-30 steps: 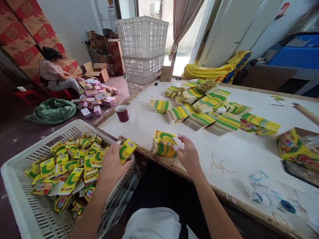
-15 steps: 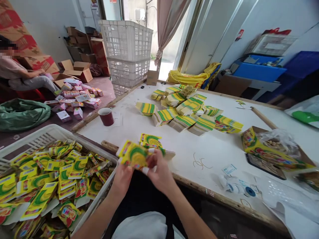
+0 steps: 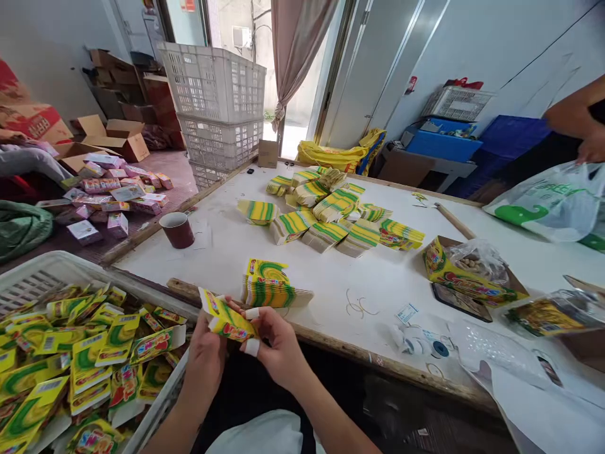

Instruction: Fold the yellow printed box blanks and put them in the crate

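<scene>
Since a moment ago you've brought the yellow-green carton (image 3: 227, 318) down off the stack (image 3: 269, 287), clear of the counter's (image 3: 321, 277) near edge; your left hand (image 3: 204, 359) and right hand (image 3: 276, 343) both pinch it, folding; white crate (image 3: 57, 271) sits left.

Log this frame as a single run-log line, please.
left hand: holds small carton | right hand: holds same carton | flat carton stack: on table edge | crate: folded cartons, left
</scene>
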Motion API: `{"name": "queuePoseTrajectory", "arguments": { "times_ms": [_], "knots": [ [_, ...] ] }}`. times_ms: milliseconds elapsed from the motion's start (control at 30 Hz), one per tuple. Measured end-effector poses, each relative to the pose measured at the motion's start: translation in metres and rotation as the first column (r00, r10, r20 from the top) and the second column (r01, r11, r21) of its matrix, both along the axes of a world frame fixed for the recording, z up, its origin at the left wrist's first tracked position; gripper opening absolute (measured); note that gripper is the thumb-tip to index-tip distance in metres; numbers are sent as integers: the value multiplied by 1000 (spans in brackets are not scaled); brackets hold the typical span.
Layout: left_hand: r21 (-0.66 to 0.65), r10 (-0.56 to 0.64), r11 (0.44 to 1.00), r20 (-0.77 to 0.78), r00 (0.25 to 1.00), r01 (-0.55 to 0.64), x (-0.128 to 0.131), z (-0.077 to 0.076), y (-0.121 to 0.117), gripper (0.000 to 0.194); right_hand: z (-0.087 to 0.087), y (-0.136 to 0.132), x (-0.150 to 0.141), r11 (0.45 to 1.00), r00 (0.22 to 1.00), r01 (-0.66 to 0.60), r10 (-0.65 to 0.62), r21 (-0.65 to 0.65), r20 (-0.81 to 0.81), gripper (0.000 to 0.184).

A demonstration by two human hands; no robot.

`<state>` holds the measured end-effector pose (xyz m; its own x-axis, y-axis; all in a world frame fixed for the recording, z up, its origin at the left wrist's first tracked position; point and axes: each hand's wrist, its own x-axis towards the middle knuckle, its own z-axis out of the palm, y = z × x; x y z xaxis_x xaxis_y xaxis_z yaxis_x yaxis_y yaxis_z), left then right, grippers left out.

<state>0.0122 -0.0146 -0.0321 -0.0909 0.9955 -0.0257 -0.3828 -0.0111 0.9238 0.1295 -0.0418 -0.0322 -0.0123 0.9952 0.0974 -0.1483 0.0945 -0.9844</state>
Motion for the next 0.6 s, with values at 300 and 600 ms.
{"name": "queuePoseTrajectory", "arguments": {
  "times_ms": [300, 600],
  "knots": [
    [148, -200, 957, -284, 938, 249, -49, 10, 18, 67, 14, -3, 48, 927, 781, -73, -175, 367, 599, 25],
    [-131, -417, 871, -706, 573, 473, -8, 9, -9, 54, 9, -13, 36, 720, 585, -19, -554, 693, 592, 29]
  ]
}}
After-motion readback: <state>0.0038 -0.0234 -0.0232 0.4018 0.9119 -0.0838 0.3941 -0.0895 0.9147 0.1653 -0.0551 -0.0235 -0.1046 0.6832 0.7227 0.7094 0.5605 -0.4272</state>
